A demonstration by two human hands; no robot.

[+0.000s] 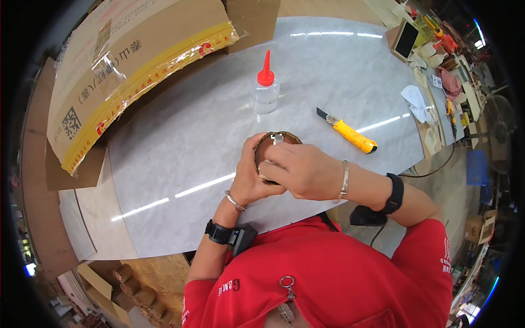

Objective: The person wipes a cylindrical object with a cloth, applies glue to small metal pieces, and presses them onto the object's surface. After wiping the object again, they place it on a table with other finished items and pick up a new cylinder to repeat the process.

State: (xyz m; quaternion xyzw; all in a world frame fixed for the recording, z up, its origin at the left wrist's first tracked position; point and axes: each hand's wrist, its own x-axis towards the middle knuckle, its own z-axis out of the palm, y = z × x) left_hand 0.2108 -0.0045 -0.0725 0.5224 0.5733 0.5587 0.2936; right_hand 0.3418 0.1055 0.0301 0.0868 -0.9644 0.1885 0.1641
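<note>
Left hand (249,172) curled around round brown-rimmed hollow piece (263,148), over tabletop (191,136) toward near edge. Right hand (309,170) bent into its opening; hold hidden. Risk: slack left grip could drop it; right hand straying forward could meet utility knife's (353,135) bared blade.

Bright; glare streaks on tabletop (328,82); edges distorted.

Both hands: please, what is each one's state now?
Left hand: holding the round brown container.
Right hand: curled over its opening; whether it grips anything cannot be told.
</note>
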